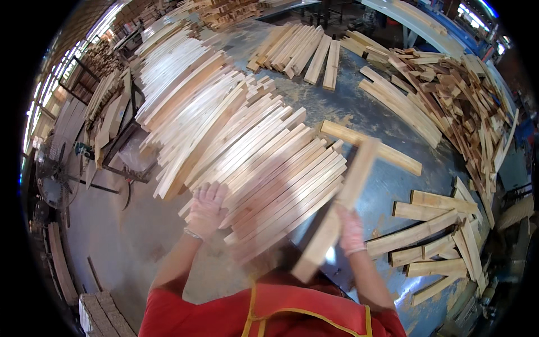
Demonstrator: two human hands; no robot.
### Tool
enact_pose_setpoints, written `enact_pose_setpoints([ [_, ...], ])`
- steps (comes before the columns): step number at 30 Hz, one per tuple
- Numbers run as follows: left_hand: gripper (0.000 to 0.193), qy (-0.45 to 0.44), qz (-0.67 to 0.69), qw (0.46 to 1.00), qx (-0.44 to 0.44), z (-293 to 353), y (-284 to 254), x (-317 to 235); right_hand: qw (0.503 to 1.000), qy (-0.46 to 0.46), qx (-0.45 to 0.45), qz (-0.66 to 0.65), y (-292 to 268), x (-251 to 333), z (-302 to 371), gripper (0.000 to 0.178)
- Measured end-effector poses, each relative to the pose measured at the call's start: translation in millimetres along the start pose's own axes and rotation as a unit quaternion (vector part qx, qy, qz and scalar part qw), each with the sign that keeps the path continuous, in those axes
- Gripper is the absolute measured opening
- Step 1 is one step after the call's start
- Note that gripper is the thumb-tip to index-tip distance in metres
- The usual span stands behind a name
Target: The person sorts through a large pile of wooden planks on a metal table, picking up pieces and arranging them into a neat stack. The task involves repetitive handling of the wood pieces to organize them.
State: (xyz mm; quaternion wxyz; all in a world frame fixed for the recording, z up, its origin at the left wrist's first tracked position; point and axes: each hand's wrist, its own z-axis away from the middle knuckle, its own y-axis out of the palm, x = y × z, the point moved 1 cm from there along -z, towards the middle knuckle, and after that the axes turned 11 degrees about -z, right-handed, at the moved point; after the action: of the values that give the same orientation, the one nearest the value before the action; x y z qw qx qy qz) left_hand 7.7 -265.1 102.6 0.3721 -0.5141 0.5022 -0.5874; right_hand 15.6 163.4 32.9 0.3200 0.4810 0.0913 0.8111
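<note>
A pale wooden strip (360,168) stands out at a slant in front of me, with my right hand (352,231) closed around its lower half. It is slightly blurred, and its upper end crosses over another wooden strip (401,159) lying on the metal table. My left hand (206,211), in a thin pale glove, lies with its fingers stretched over the near left ends of a row of wooden strips (281,185). Nothing shows in its grip. The row lies side by side, slanting up to the right. A thin glove also covers my right hand.
More stacked strips (179,73) stretch to the far left. A bundle of strips (292,48) lies at the back of the metal table (348,112). Loose pieces (438,247) lie at the right, below a heap of offcuts (457,92). A standing fan (55,171) is at the left.
</note>
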Motion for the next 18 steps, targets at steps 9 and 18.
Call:
enact_pose_setpoints([
  [9, 0.076, 0.095, 0.097, 0.99, -0.041, 9, 8, 2, 0.779, -0.031, 0.344, 0.524, 180, -95, 8, 0.043],
  [18, 0.075, 0.026, -0.027, 0.997, -0.066, 12, 32, -22, 0.836, -0.095, 0.162, 0.515, 0, 119, 1, 0.048],
])
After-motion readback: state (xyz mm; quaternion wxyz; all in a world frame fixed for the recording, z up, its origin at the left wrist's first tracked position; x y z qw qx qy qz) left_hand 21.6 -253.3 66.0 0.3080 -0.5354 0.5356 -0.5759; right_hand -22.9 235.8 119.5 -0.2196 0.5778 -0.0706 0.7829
